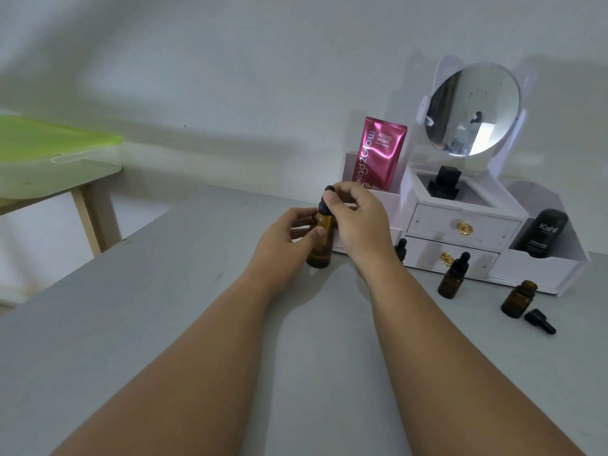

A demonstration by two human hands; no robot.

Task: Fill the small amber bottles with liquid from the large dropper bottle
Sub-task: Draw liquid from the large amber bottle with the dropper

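Left hand grips large dropper bottle standing mid-table; right hand pinches its dropper cap. Likely drawing liquid. Next: carry the dropper right to the uncapped small amber bottle, near right.

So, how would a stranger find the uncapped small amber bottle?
Find the white mirrored organizer at the back right. In front of its right end stands the small amber bottle. Unlike the capped bottle to its left, its neck is open, and a loose black dropper cap lies beside it.
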